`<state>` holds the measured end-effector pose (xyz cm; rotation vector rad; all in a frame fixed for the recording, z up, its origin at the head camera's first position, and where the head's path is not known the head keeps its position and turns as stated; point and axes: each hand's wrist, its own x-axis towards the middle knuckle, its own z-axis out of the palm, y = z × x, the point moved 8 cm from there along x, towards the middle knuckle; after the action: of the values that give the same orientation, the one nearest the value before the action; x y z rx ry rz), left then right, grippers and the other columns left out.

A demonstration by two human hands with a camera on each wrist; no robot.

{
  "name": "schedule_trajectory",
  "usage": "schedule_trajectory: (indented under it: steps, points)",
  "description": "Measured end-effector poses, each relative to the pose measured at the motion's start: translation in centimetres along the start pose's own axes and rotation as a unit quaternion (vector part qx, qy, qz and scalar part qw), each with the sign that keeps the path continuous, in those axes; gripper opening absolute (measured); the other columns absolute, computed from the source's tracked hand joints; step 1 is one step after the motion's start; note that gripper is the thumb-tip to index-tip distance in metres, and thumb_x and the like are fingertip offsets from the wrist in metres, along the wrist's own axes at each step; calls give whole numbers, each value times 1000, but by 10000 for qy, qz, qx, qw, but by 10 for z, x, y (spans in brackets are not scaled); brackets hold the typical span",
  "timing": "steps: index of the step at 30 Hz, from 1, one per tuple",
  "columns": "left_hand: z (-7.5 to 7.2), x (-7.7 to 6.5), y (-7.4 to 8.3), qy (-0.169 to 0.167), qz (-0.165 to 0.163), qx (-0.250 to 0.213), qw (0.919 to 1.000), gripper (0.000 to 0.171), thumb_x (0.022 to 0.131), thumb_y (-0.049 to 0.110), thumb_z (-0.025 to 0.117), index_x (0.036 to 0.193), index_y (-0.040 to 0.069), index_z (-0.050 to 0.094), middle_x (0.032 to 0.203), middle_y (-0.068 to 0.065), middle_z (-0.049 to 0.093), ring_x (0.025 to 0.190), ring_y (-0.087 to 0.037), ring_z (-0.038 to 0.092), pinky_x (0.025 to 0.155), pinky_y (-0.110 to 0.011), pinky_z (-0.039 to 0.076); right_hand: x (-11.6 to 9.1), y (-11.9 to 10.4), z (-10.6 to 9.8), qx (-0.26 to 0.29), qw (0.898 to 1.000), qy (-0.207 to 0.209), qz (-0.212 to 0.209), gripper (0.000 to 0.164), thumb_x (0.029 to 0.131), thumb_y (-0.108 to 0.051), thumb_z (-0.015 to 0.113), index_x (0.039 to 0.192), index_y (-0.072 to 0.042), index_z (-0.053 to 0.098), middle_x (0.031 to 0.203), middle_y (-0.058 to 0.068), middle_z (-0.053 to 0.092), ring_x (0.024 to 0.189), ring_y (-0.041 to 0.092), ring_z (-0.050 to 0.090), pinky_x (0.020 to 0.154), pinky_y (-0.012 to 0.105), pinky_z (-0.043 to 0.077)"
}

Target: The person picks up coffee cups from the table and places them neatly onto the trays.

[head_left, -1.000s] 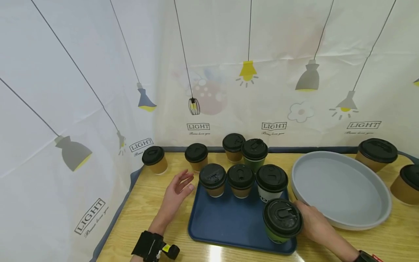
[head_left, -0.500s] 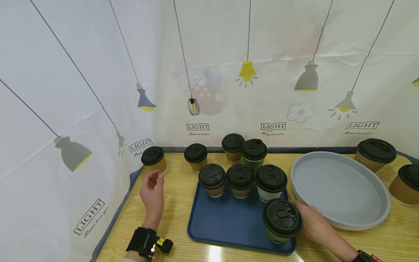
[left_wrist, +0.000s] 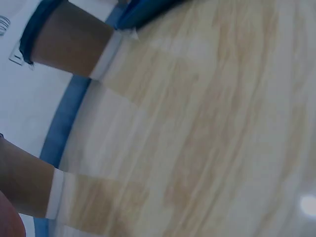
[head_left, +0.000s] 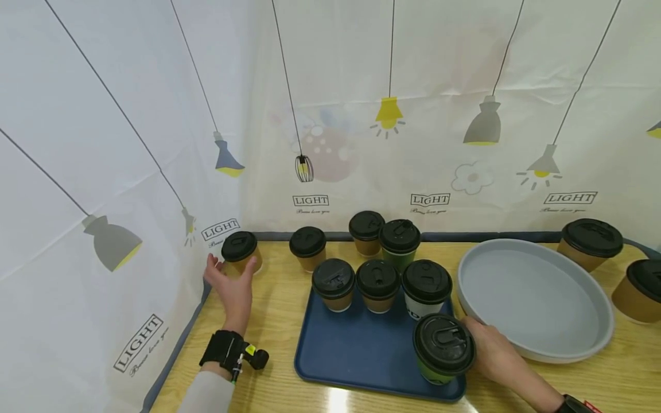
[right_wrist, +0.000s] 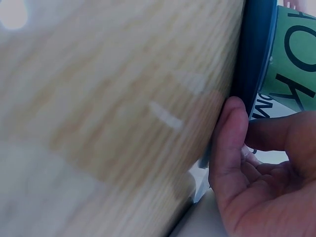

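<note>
At the far left in the head view, my left hand has its thumb and fingers spread either side of a brown paper coffee cup with a black lid. In the left wrist view a fingertip overlaps that cup's side. My right hand pinches the right rim of a blue serving tray, its thumb against the tray's outer wall in the right wrist view. Just inside that rim stands a green lidded cup. Two brown cups and a white one line the tray's back part.
Behind the tray stand a green cup and a brown cup; another brown cup is left of them. A round grey tray lies at right, with larger brown cups beyond it. A printed curtain backs the table.
My left hand has moved from beside the tray leftward, then forward to the far-left cup, its fingers spreading around it. My right hand stays at the tray's rim.
</note>
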<state>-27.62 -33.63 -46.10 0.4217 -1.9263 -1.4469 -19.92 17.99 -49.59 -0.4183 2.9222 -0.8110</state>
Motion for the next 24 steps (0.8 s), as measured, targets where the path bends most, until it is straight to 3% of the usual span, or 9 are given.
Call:
schedule_trajectory:
  steps: [5,12,16,24]
  points:
    - [12,10,-18,-173,-307,121,9993,116,83,39,88,165,12,12,164,-14,15,153,-30,18,125,-46,17,-1,-1,-1,33,9999,72,-76,21,84,-5,79,96,-7,62,85,1,64,78,25,67,62,42,54]
    - [26,21,-29,-120,-540,-165,9983,118,85,34,88,166,12,5,167,-15,12,155,-28,16,126,-45,13,-4,-2,-2,66,9996,155,-208,17,88,-5,76,98,-9,62,86,-1,64,78,22,66,61,39,52]
    - [31,25,-33,-73,-603,-216,9979,117,85,29,87,166,10,4,167,-16,13,154,-28,19,126,-42,14,-5,-3,-3,79,9995,196,-254,16,88,-4,75,97,-10,62,85,-2,64,77,20,65,60,38,51]
    - [36,32,-40,-165,-518,-181,9984,109,85,21,87,163,7,12,160,-17,32,146,-30,36,122,-44,26,-3,0,-2,135,9999,63,-66,12,92,-4,71,98,-9,61,85,-1,64,77,20,65,60,38,51]
